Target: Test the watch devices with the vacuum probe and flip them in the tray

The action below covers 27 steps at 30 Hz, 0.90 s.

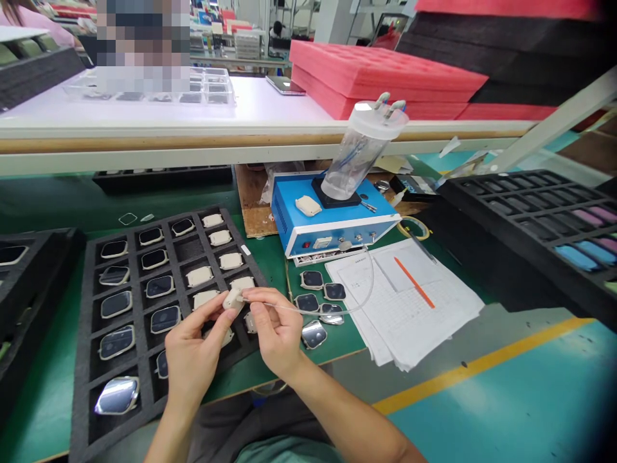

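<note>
Closest to the lens are the two forearms coming up from the bottom edge, and the left hand [190, 350] has its fingers pinched around a small cream-coloured casing [232, 299], held just above the near edge of the black foam tray [91, 360]. The right hand [274, 328] sits right beside it, fingers pressed together on the end of a thin clear tube [337, 308] that touches the casing's side.

Looks to me like the step in hand is mating the tube tip to the casing. I'd guess the next move needs a steady left grip and a straight push so the tube seats squarely, nothing forceful.

Going outward from the casing: the tray's pockets behind it hold more cream casings and dark glassy square pieces. To the right of the casing, a few loose dark pieces [318, 302] lie on the green tabletop [274, 257]. Further right are paper sheets [409, 308] with an orange pen [414, 281], and behind them is the blue box [332, 222] the tube runs to, carrying a clear tilted jar [359, 151].

Hard to tell: whether the tube is actually plugged in, since the fingers cover the joint. The tray's near corner is cut off.
</note>
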Each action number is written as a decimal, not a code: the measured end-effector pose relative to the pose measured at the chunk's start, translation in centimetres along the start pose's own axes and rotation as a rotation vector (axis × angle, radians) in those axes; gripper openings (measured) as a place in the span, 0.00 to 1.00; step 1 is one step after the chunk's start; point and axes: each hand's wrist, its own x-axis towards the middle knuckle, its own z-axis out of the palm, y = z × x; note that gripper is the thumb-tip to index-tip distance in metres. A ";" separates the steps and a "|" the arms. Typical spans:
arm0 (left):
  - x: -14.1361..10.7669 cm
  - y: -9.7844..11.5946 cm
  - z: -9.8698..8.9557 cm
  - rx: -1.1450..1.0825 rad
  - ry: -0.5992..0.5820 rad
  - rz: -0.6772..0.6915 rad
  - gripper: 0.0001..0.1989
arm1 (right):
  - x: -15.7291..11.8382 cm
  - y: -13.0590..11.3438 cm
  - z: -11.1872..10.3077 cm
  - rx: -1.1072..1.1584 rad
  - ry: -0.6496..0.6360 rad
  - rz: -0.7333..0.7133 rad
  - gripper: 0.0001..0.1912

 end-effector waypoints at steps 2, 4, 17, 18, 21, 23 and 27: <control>0.0 0.0 -0.1 0.005 0.003 0.000 0.20 | 0.0 0.0 0.0 0.001 0.001 0.004 0.10; -0.1 0.0 -0.1 0.007 0.003 0.002 0.20 | -0.1 0.0 0.0 0.004 -0.002 0.008 0.10; 0.2 0.4 0.1 0.001 0.012 0.024 0.20 | 0.0 0.2 0.0 -0.007 0.002 0.009 0.09; 0.2 0.4 0.1 0.003 0.013 0.026 0.20 | 0.0 0.2 0.0 -0.010 0.003 0.008 0.09; 0.2 0.4 0.0 0.005 0.015 0.027 0.21 | 0.2 0.1 -0.1 -0.026 0.005 0.006 0.09; 0.2 0.5 0.0 0.007 0.014 0.025 0.20 | 0.2 0.0 -0.1 -0.035 0.005 0.005 0.08; 0.1 0.7 0.1 -0.001 0.015 0.021 0.20 | 0.3 -0.1 -0.1 -0.040 0.004 0.007 0.08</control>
